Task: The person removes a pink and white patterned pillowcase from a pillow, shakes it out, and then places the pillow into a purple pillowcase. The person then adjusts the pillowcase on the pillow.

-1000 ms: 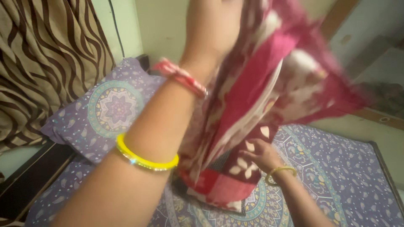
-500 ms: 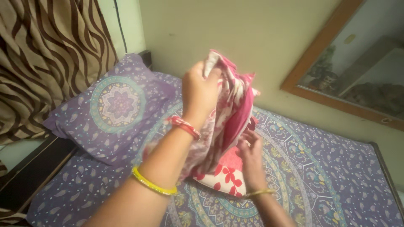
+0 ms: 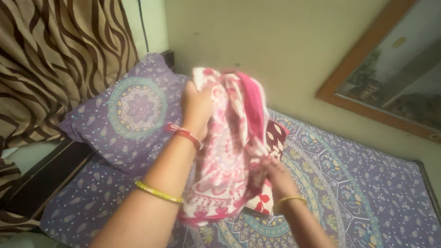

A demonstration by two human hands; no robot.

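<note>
Right hand (image 3: 274,171) half hidden at 5 o'clock, gripping pink cover (image 3: 227,147); left hand (image 3: 196,102) clutching its top, lower than before. Pillow (image 3: 271,183) mostly covered, resting on bed (image 3: 358,193).

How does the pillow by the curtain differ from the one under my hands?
The purple pillow has a mandala print and lies fully covered by the curtain; the red pillow has a red, white and maroon pattern and is half hidden by the pink cover. Both rest on the bed.

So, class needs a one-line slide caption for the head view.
Left hand lifts a pink-and-white printed fabric cover while right hand grips it over a purple mandala bedsheet.
</note>
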